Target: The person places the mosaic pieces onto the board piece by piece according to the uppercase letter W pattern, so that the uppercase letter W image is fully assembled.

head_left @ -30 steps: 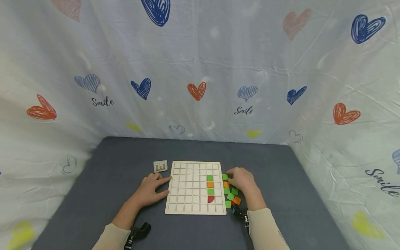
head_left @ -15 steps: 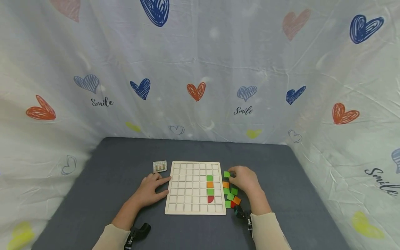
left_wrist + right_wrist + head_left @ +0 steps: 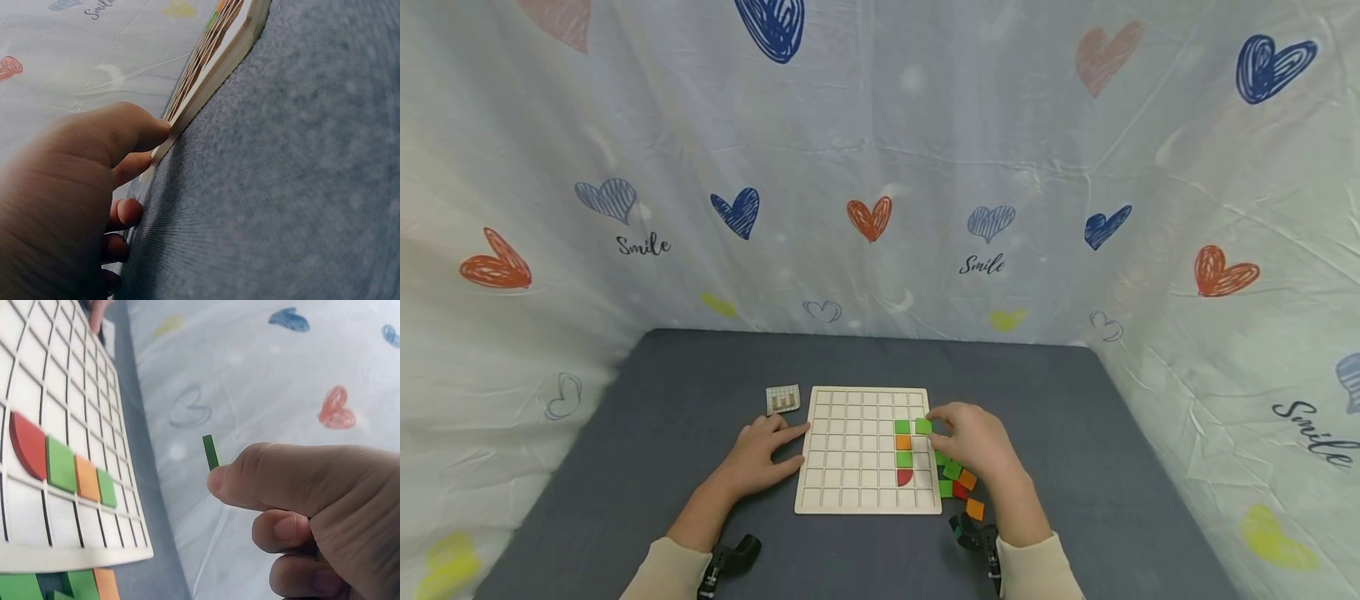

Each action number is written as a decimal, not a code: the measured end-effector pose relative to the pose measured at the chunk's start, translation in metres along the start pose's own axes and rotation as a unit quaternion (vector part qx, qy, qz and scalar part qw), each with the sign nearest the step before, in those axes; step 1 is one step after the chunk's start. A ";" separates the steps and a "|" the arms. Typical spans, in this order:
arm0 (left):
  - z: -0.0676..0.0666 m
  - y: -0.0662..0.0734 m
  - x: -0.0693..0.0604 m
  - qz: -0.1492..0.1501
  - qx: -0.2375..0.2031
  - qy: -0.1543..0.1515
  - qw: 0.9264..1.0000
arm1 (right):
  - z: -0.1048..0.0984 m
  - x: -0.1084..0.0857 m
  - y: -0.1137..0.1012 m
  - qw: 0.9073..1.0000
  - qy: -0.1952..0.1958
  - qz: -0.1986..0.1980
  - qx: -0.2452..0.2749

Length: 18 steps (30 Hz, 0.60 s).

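A pale wooden grid board [image 3: 850, 467] lies on the table. One column holds a green square, an orange square [image 3: 903, 442], another green square and a red rounded piece [image 3: 905, 477]. My right hand [image 3: 973, 437] pinches a green square tile [image 3: 922, 426] between thumb and fingertips, over the board's right side; the right wrist view shows that tile [image 3: 210, 452] edge-on. My left hand [image 3: 762, 457] touches the board's left edge with thumb and forefinger, fingers extended; in the left wrist view the thumb meets the board's wooden rim [image 3: 212, 78].
Loose green, red and orange tiles [image 3: 967, 480] lie right of the board, one orange tile [image 3: 975, 509] nearer the front. A small patterned card [image 3: 783, 398] lies at the board's upper left. A heart-printed curtain [image 3: 880, 167] stands behind the dark table [image 3: 850, 558].
My right hand has picked up the green tile from beside the board and carried it left over the grid. An orange tile now shows nearer the front. The left hand stays put.
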<state>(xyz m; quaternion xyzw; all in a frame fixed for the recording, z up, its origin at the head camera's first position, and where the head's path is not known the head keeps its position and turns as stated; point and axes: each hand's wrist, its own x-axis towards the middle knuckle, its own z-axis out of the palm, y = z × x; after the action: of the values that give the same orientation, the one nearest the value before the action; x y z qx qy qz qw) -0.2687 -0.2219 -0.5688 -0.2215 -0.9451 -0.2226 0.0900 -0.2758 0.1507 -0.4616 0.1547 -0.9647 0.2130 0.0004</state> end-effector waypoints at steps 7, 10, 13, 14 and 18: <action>0.000 -0.001 0.000 0.000 0.001 -0.001 1.000 | 0.008 -0.005 -0.015 0.999 -0.020 -0.048 -0.005; 0.001 -0.002 0.000 0.001 0.004 0.000 1.000 | 0.016 -0.005 -0.017 0.997 -0.032 -0.063 -0.005; 0.001 -0.002 0.000 0.002 0.005 -0.001 1.000 | 0.023 -0.006 -0.018 0.996 -0.042 -0.075 -0.004; 0.001 -0.002 0.000 0.002 0.005 -0.001 1.000 | 0.026 -0.006 -0.018 0.996 -0.044 -0.079 -0.006; 0.001 -0.001 0.000 0.003 0.002 0.000 1.000 | 0.035 -0.006 -0.019 0.994 -0.055 -0.090 -0.008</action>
<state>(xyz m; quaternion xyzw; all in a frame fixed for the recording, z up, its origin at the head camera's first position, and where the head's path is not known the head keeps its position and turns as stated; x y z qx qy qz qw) -0.2692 -0.2226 -0.5702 -0.2238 -0.9450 -0.2206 0.0909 -0.2621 0.1222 -0.4860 0.2520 -0.9473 0.1952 -0.0323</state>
